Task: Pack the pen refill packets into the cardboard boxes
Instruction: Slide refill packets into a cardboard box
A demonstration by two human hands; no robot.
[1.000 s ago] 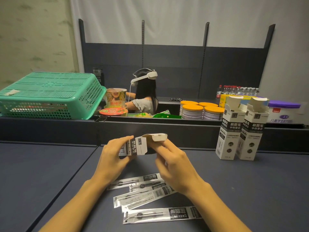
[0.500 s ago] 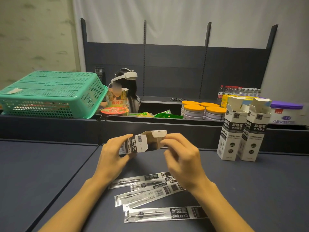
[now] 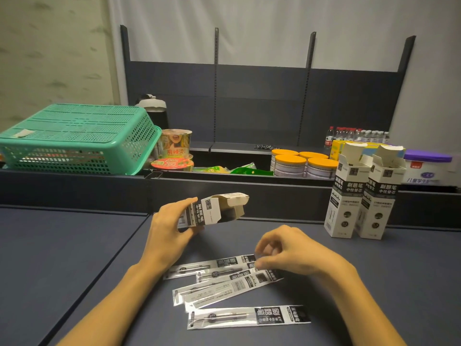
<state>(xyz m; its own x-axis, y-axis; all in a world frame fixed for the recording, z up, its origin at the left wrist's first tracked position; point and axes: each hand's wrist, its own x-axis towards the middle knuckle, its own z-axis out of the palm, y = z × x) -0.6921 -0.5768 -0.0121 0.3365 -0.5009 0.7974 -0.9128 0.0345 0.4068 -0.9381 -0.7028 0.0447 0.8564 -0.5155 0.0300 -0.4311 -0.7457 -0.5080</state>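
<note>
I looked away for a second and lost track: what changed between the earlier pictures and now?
The right hand let go of the open box's flap and dropped to the refill packets, its fingers at the top ones. The left hand holds the box alone, as before. The two standing boxes stayed put.

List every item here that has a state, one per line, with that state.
left hand: grips the held box
held box: on its side, end flap open
right hand: fingers curled at the packets' end; grip unclear
refill packets: loose, flat on the table
standing boxes: two upright, side by side, top flaps open
green basket: upside down
orange-lidded cans: lids on
</note>
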